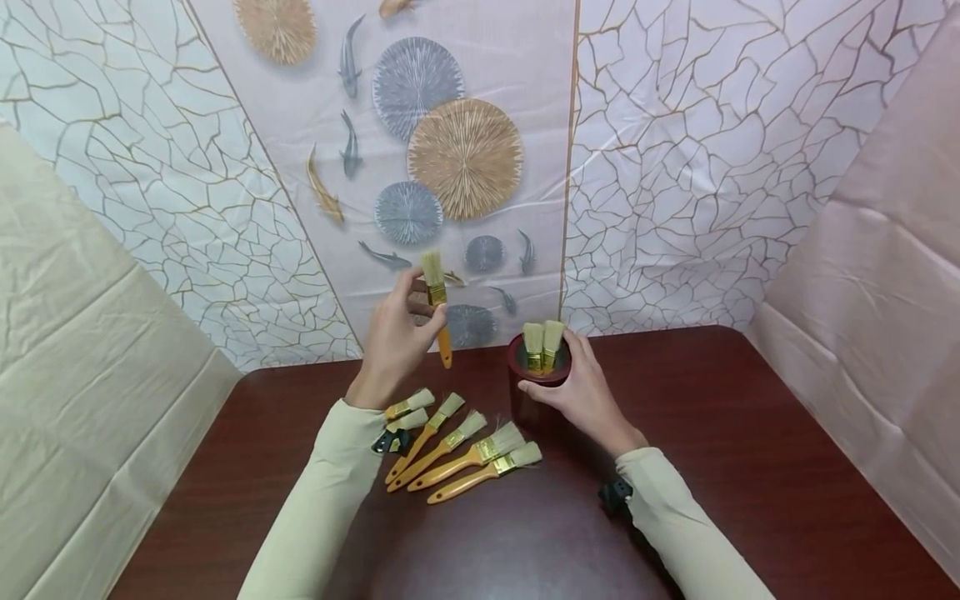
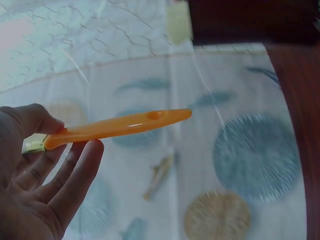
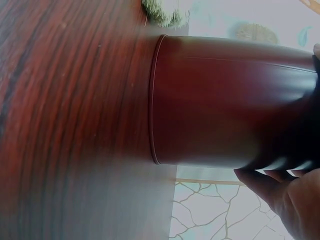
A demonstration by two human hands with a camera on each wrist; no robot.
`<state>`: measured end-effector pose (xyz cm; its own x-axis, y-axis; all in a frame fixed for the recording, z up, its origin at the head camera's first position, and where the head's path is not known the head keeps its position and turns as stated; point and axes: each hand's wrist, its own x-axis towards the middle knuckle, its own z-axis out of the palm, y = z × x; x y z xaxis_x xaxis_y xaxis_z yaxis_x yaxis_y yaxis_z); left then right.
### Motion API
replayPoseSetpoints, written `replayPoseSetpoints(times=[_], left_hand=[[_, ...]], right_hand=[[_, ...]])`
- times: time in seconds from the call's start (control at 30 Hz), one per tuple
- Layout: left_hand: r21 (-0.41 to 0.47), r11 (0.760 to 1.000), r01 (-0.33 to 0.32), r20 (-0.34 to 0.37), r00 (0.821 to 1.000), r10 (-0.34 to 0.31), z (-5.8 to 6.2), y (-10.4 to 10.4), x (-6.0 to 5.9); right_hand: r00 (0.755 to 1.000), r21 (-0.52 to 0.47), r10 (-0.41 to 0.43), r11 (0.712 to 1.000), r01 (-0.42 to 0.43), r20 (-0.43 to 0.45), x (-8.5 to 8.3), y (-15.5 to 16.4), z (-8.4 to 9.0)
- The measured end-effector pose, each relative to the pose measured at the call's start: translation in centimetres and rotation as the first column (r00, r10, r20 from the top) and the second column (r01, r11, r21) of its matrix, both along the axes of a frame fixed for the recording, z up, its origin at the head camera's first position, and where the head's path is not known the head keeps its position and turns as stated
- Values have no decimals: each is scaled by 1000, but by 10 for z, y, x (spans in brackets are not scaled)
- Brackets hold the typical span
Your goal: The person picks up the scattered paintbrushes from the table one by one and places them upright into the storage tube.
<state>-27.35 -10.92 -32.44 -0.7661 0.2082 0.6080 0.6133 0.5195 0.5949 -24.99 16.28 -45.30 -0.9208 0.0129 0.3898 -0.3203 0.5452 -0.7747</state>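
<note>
In the head view my left hand point(image 1: 401, 333) pinches a paintbrush point(image 1: 444, 337) above the table, bristles up and handle tip down. The left wrist view shows its orange handle point(image 2: 125, 126) between the thumb and fingertips. My right hand point(image 1: 588, 396) grips the dark red cylindrical cup point(image 1: 517, 392) near its rim, thumb on the near side. Two paintbrushes point(image 1: 543, 346) stand in the cup with their bristles up. In the right wrist view the cup's side point(image 3: 225, 100) fills the middle, with fingers point(image 3: 265, 187) against it.
Several paintbrushes point(image 1: 457, 442) lie in a fanned row left of the cup, some partly hidden by the left wrist. The dark wooden table point(image 1: 720, 433) ends at a patterned cloth backdrop point(image 1: 675, 167). Beige cloth walls point(image 1: 862, 317) flank it.
</note>
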Motion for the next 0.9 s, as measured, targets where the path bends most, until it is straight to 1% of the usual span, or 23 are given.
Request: replayPoseSetpoints(times=[0.07, 0.13, 0.33, 0.4, 0.53, 0.6, 0.73, 0.83, 0.9], left_hand=[[34, 999, -5, -32, 999, 6, 4, 6, 2], [81, 997, 4, -47, 999, 0, 8, 12, 5], [215, 975, 55, -56, 997, -43, 16, 31, 7], [237, 970, 57, -63, 997, -43, 16, 37, 7], [253, 966, 42, -70, 997, -25, 16, 50, 7], [263, 963, 50, -57, 998, -36, 14, 55, 8], [303, 948, 97, 6, 995, -104, 9, 65, 6], [311, 945, 99, 57, 991, -122, 2, 70, 4], [308, 947, 88, 86, 989, -120, -3, 73, 4]], right_hand=[[1000, 3, 3, 1000, -3, -9, -1, 0, 0], [1000, 9, 5, 1000, -5, -15, -1, 0, 0], [1000, 8, 8, 1000, -8, -16, 0, 0, 1], [1000, 3, 9, 1000, -9, -15, 0, -1, 1], [1000, 14, 11, 1000, -11, -14, 0, -1, 1], [1000, 21, 10, 1000, -10, -8, 0, -1, 1], [1000, 28, 3, 1000, -3, -1, 0, -1, 0], [1000, 32, -3, 999, 3, 0, 0, -1, 1], [1000, 31, -6, 1000, 6, 0, 0, -1, 1]])
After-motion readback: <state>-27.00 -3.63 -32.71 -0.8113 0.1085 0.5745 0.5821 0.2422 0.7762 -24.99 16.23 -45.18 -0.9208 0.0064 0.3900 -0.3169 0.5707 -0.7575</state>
